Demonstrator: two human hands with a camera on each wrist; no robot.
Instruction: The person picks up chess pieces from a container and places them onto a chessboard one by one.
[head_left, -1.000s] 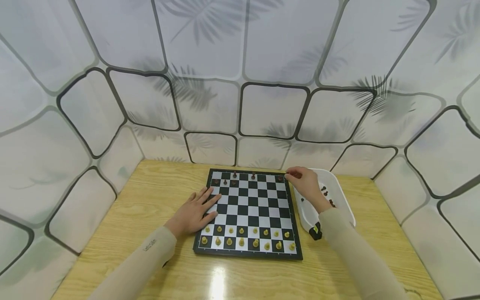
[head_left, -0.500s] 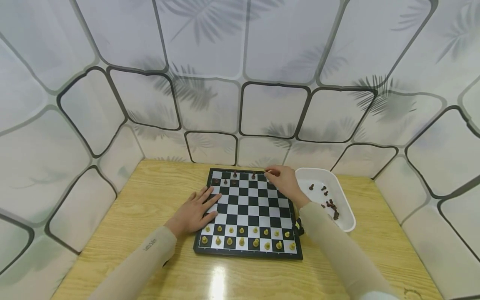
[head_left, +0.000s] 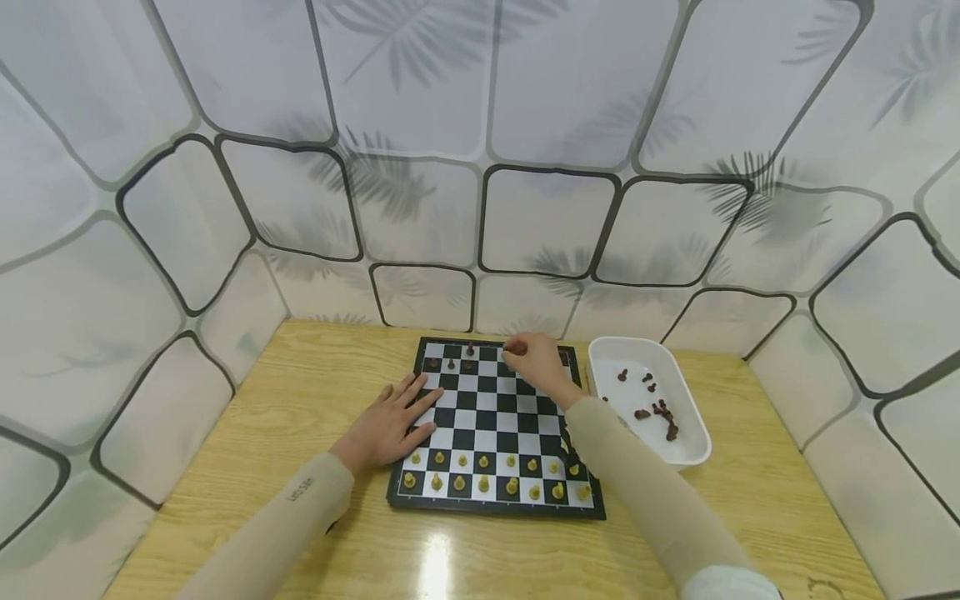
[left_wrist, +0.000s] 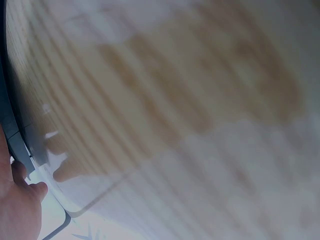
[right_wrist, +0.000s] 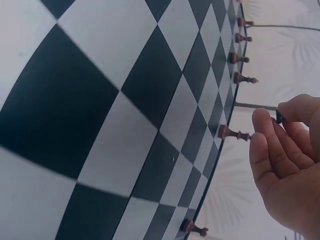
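A black-and-white chessboard [head_left: 486,408] lies on the wooden table. My left hand [head_left: 386,421] rests flat on its left edge, fingers spread; in the left wrist view only part of that hand [left_wrist: 22,205] shows at the lower left. Over the board's back row, my right hand [head_left: 536,362] pinches a small dark chess piece [right_wrist: 279,117] between thumb and forefinger, mostly hidden by the fingers. In the right wrist view, a dark red chess piece [right_wrist: 231,133] stands upright on the board right beside the fingertips. Several more dark red pieces [right_wrist: 240,78] stand along the back rows.
Two rows of yellow chess pieces [head_left: 483,483] stand along the board's near side. To the right, a white tray [head_left: 701,421] contains several loose dark red pieces [head_left: 663,410]. Behind the table rises a patterned cloth wall [head_left: 547,217].
My right hand has moved left from the board's back right corner, beside the tray, along the back row. The left hand stays in place on the board's edge.
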